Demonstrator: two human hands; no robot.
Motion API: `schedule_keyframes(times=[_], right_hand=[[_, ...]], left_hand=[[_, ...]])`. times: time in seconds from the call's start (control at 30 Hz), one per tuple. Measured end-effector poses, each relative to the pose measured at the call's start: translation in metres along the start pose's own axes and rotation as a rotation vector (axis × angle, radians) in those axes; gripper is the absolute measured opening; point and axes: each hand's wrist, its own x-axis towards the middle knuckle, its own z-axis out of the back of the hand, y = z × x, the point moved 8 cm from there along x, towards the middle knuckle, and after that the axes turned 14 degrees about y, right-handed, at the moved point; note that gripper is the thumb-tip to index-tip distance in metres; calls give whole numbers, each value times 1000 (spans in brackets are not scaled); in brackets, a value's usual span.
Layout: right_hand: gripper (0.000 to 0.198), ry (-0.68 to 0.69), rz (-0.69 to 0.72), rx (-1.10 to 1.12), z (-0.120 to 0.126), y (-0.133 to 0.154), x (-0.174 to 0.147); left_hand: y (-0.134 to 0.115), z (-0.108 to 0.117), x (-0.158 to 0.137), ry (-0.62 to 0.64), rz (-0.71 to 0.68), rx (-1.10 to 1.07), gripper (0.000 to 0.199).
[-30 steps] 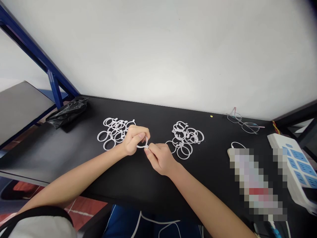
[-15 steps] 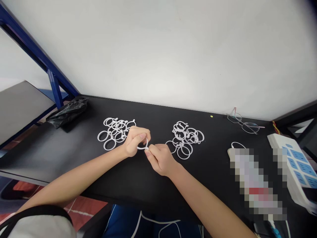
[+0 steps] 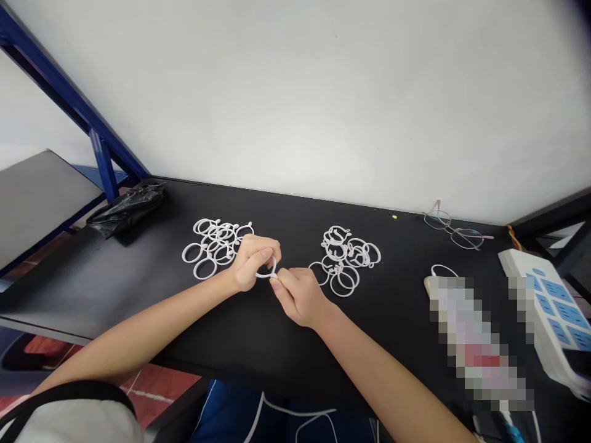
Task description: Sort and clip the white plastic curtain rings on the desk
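Between my hands, above the black table, is one white curtain ring with a small eyelet part. My left hand is closed around the ring's left side, thumb bent over it. On its right side, my right hand pinches the small eyelet end between thumb and forefinger; the fingertips cover most of that part. A pile of white rings lies behind and left of my left hand. Another pile of white rings lies just beyond my right hand, with small loops showing among them.
On the black table a crumpled black plastic bag lies at the far left. Eyeglasses rest by the wall at right. A blurred-out device with cables and a white power strip are at the right.
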Motion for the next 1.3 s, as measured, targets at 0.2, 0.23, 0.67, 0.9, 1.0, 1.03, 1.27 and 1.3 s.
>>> schedule_keyframes(times=[0.2, 0.23, 0.67, 0.9, 1.0, 1.03, 1.27, 1.3], right_hand=[[32, -6, -13, 7, 0, -1, 0], [32, -8, -15, 11, 0, -2, 0], [34, 9, -154, 95, -3, -16, 1], [35, -23, -223, 130, 0, -23, 0], [36, -12, -232, 103, -1, -23, 0], [36, -10, -234, 101, -1, -23, 0], [36, -29, -240, 174, -1, -25, 0], [36, -30, -239, 173, -1, -25, 0]], left_hand=[[-1, 1, 0, 13, 11, 63, 43], [-1, 1, 0, 14, 8, 76, 43], [-40, 8, 3, 15, -333, 682, 14], [-33, 22, 0, 130, -308, 1022, 8], [-27, 37, 2, 174, -165, 1124, 8], [-23, 42, 2, 194, -107, 1155, 7], [3, 81, -1, 167, 181, 1210, 15], [7, 85, -2, 164, 214, 1198, 17]])
